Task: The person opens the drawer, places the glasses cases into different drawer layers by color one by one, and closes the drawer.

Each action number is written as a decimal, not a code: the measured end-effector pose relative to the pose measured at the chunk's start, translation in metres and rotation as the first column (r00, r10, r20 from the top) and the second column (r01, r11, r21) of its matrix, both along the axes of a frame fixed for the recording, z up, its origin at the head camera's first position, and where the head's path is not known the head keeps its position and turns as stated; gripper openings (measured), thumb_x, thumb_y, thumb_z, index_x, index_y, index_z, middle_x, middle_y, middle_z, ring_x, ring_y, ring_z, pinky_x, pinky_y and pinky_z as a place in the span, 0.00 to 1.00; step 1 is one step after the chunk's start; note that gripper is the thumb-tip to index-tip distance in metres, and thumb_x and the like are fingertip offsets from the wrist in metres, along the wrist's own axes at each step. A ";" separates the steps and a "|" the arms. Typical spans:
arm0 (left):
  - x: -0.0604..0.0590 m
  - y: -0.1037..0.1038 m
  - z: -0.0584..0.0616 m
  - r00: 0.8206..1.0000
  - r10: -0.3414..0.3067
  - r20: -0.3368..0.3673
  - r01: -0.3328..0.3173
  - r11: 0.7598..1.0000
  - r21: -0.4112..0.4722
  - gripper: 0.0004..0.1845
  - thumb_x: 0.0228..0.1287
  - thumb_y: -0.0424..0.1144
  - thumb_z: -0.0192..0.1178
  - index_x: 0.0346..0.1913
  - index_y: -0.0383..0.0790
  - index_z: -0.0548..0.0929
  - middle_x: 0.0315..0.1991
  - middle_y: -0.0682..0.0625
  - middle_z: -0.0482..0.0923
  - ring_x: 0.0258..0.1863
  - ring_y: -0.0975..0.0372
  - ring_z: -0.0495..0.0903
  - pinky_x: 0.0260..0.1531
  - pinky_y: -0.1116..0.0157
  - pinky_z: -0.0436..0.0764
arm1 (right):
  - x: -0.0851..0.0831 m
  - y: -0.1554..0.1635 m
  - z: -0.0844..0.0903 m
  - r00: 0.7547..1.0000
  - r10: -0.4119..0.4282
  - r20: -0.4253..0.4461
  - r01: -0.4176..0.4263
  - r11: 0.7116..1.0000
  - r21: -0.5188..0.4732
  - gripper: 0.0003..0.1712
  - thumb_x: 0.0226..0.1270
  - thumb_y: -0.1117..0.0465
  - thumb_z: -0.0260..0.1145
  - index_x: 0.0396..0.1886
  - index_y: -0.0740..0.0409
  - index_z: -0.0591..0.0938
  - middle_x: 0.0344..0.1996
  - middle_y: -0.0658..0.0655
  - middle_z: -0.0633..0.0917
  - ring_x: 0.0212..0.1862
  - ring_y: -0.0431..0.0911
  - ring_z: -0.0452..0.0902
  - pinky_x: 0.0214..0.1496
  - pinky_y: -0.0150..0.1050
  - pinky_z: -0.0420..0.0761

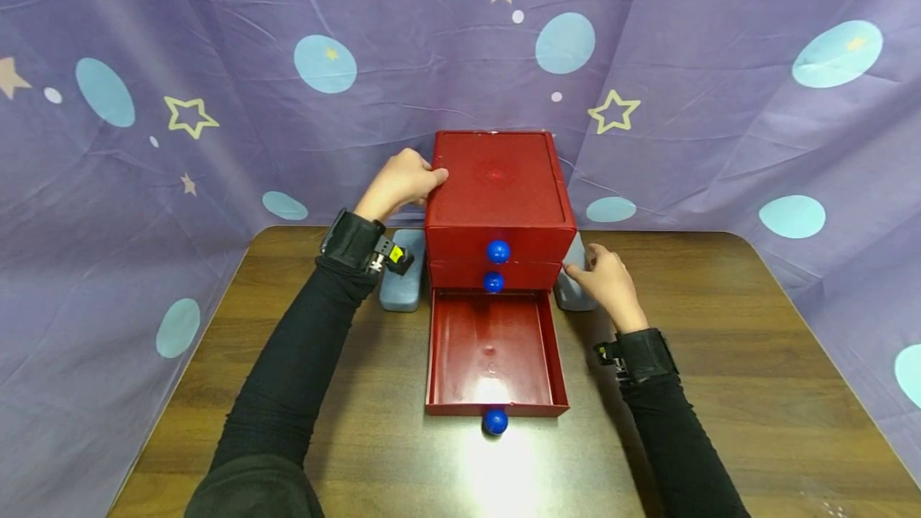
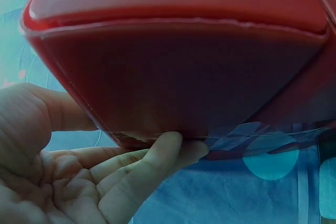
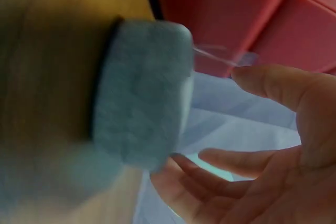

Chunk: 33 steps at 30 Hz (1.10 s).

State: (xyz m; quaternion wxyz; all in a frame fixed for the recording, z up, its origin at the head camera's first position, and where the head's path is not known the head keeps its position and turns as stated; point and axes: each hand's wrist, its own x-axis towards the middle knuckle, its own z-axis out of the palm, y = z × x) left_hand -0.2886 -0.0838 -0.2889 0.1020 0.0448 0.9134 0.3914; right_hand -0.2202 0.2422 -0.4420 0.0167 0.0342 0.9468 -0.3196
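A red plastic drawer cabinet (image 1: 498,182) with blue ball knobs stands at the table's far edge. Its bottom drawer (image 1: 489,342) is pulled out and bare inside; the two drawers above are closed. My left hand (image 1: 404,181) grips the cabinet's upper left side, thumb over the top edge. In the left wrist view its fingers (image 2: 164,153) press along the cabinet's rear edge. To the right of the cabinet, my right hand (image 1: 606,282) is held with thumb and fingers apart, beside a blue-grey rounded block (image 3: 144,93). Nothing is between those fingers.
A second blue-grey block (image 1: 403,274) lies left of the cabinet, below my left wrist. The wooden table (image 1: 719,358) reaches out to both sides. A purple curtain (image 1: 460,46) with stars and ovals hangs close behind the cabinet. Clear tape (image 2: 247,135) shows on the cabinet's side.
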 end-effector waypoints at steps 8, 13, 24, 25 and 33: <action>0.000 0.000 0.000 1.000 0.001 0.013 -0.001 1.000 -0.005 0.26 0.76 0.44 0.56 0.16 0.44 0.67 0.13 0.57 0.61 0.20 0.63 0.77 0.28 0.69 0.77 | -0.006 -0.014 -0.017 0.995 -0.087 0.047 0.082 0.992 0.093 0.51 0.66 0.41 0.64 0.73 0.77 0.61 0.61 0.84 0.71 0.62 0.77 0.71 0.59 0.68 0.75; 0.000 0.000 0.000 1.000 0.003 0.008 -0.003 1.000 -0.009 0.25 0.75 0.44 0.57 0.16 0.44 0.66 0.14 0.56 0.61 0.21 0.63 0.77 0.29 0.68 0.77 | -0.006 -0.023 -0.024 0.986 -0.149 0.069 0.139 0.982 0.129 0.52 0.65 0.41 0.65 0.71 0.78 0.59 0.61 0.84 0.68 0.62 0.77 0.67 0.57 0.70 0.74; -0.001 0.000 -0.002 1.000 0.004 -0.019 -0.004 1.000 -0.004 0.22 0.75 0.43 0.56 0.18 0.43 0.72 0.17 0.54 0.68 0.22 0.62 0.82 0.29 0.69 0.80 | -0.012 -0.029 -0.030 0.980 -0.179 0.085 0.162 0.972 0.172 0.49 0.64 0.47 0.66 0.68 0.80 0.58 0.61 0.84 0.65 0.63 0.75 0.62 0.57 0.68 0.75; -0.001 0.000 -0.002 1.000 0.004 -0.018 -0.004 1.000 -0.002 0.22 0.75 0.43 0.56 0.18 0.43 0.72 0.17 0.54 0.68 0.23 0.61 0.82 0.29 0.69 0.80 | -0.012 -0.029 -0.029 0.980 -0.176 0.090 0.158 0.971 0.178 0.49 0.63 0.47 0.66 0.67 0.80 0.59 0.61 0.83 0.65 0.63 0.75 0.63 0.57 0.68 0.75; -0.001 0.000 -0.001 1.000 0.007 -0.009 -0.008 1.000 -0.009 0.24 0.75 0.44 0.57 0.17 0.44 0.70 0.15 0.56 0.66 0.23 0.61 0.81 0.29 0.69 0.80 | -0.015 -0.027 -0.021 0.975 -0.149 0.162 0.111 0.968 0.225 0.50 0.63 0.44 0.67 0.64 0.83 0.62 0.60 0.83 0.67 0.62 0.75 0.65 0.57 0.67 0.76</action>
